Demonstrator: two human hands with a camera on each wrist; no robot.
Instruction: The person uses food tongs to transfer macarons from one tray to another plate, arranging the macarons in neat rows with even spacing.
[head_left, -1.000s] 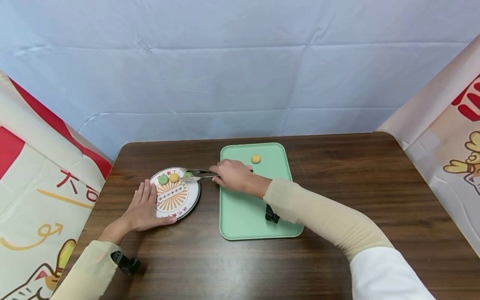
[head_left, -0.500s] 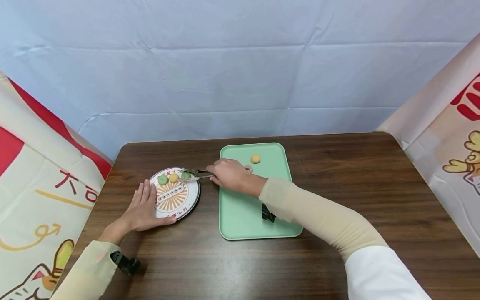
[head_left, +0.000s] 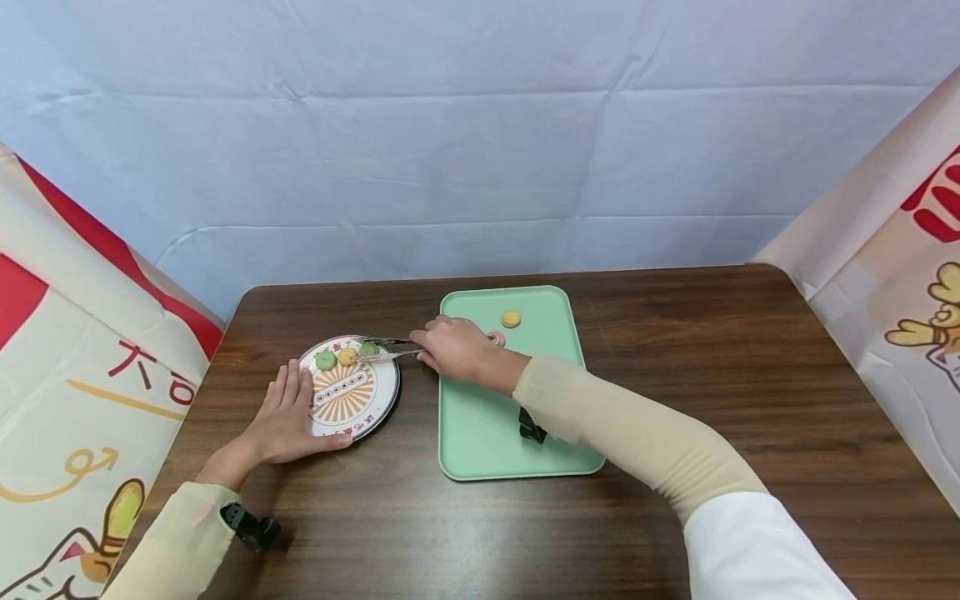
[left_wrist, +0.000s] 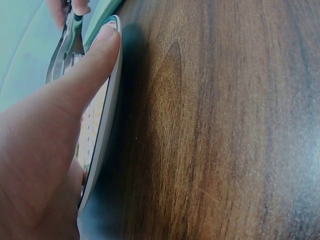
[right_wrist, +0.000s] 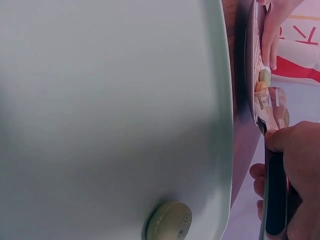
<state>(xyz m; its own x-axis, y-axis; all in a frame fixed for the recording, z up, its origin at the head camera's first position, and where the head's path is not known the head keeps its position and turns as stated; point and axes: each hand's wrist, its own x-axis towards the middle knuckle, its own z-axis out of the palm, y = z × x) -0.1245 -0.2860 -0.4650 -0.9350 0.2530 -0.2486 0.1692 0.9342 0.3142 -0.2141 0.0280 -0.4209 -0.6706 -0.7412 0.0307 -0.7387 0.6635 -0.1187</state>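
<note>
In the head view my left hand (head_left: 283, 425) lies at the left rim of a round white plate (head_left: 385, 396), fingers straight and thumb spread along the near edge. A green macaron (head_left: 326, 360), a yellow macaron (head_left: 347, 357) and a second green macaron (head_left: 369, 349) form a row on the plate's far side. My right hand (head_left: 461, 348) grips metal tongs (head_left: 401, 354) by their dark handle (right_wrist: 275, 195). The slotted tips of the tongs are around the second green macaron, over the plate.
Right of the plate lies a light green tray (head_left: 487, 433), partly under my right forearm. A yellow macaron (head_left: 512, 318) sits near its far end. Beside my right hand a pink round piece (head_left: 497, 337) shows in part. The brown wooden table (head_left: 697, 350) extends around them.
My right hand and the tongs have shifted slightly left, and the second green macaron now sits closer to the yellow one. More of the pink piece shows. My left hand stays still.
</note>
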